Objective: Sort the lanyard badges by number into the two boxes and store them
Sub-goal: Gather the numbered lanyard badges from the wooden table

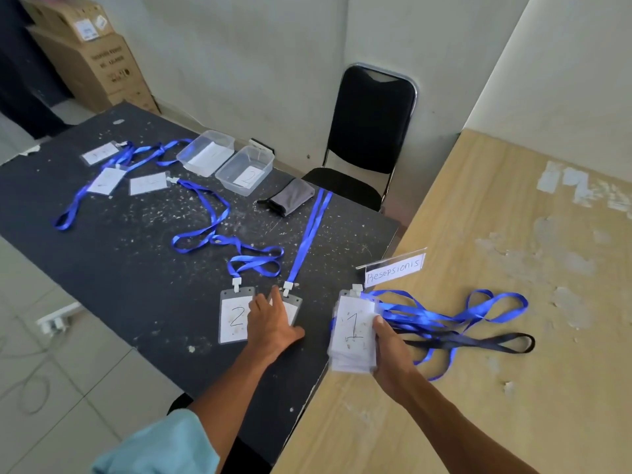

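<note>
My right hand (393,354) pinched the stack of badges (352,333), "1" uppermost, probably to keep like numbers together; my left hand (273,319) lay flat-fingered on a loose badge (294,307), the "2" badge (234,318) just left of it. Both boxes (229,184) stood well beyond either grip.

The head camera (wide-angle) looks forward and down, close over the black table (113,268).
</note>
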